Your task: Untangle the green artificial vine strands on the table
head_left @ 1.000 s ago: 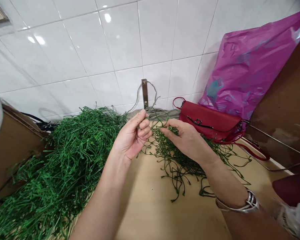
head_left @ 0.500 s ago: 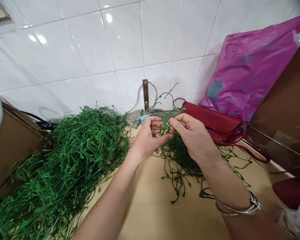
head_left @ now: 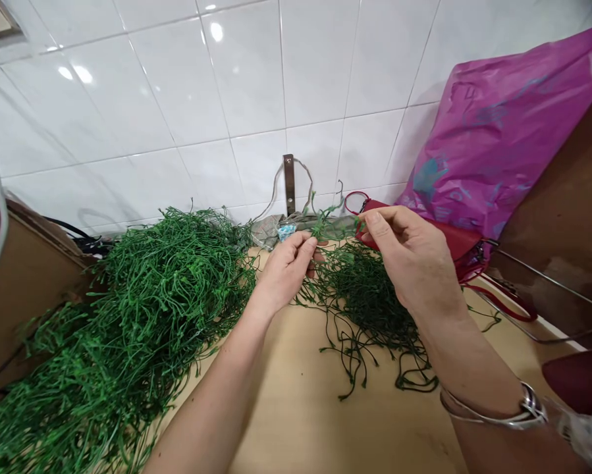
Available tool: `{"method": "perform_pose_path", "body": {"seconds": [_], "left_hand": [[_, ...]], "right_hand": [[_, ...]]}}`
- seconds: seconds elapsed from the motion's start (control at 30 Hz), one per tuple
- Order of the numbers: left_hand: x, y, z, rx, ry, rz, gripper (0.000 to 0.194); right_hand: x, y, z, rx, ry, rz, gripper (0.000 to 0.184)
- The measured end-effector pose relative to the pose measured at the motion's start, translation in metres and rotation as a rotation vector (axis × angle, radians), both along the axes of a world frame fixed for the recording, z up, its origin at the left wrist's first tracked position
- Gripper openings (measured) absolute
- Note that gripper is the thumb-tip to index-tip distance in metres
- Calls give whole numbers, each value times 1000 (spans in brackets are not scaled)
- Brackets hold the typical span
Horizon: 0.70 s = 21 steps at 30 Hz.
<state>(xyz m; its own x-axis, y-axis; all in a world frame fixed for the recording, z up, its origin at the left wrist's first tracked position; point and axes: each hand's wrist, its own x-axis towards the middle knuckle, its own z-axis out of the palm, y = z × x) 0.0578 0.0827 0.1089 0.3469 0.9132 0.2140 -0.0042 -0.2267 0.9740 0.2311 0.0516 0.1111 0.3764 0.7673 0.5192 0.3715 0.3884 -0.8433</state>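
My left hand (head_left: 288, 268) is closed, thumb against the fingers, on a thin green branching stem (head_left: 320, 227) that looks like artificial greenery. To its right, my right hand (head_left: 411, 253) is raised in a pinch, with a bit of green showing at its fingertips. Below and between the hands lies a darker green heap of loose stems (head_left: 365, 289), some straggling toward the front. A much larger, brighter green pile of branched stems (head_left: 177, 283) spreads along the left side.
All this lies on a light wooden table (head_left: 300, 408) against a white tiled wall (head_left: 246, 79). A red handbag (head_left: 461, 247) and a pink plastic bag (head_left: 508, 125) stand at the back right. On the left is a cardboard box (head_left: 29, 270). Grey cloth (head_left: 269, 230) lies by the wall.
My hands have moved apart: the right one went right and slightly up. My left fingers, loosely spread before, have closed on the stem.
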Motion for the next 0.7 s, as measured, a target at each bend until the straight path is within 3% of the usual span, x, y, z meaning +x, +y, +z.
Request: {"method": "perform_pose_path", "body": {"seconds": [0.17, 0.37, 0.5, 0.7], "left_hand": [[1, -1, -1, 169, 169, 35, 22], [0, -4, 0, 315, 312, -24, 31], [0, -4, -1, 269, 349, -32, 36], [0, -1, -5, 152, 230, -63, 38]], "right_hand": [[-5, -5, 6, -85, 17, 102, 22], [-2, -1, 1, -230, 162, 359, 30], [1, 6, -8, -193, 166, 391, 28], [1, 8, -10, -125, 83, 320, 21]]}}
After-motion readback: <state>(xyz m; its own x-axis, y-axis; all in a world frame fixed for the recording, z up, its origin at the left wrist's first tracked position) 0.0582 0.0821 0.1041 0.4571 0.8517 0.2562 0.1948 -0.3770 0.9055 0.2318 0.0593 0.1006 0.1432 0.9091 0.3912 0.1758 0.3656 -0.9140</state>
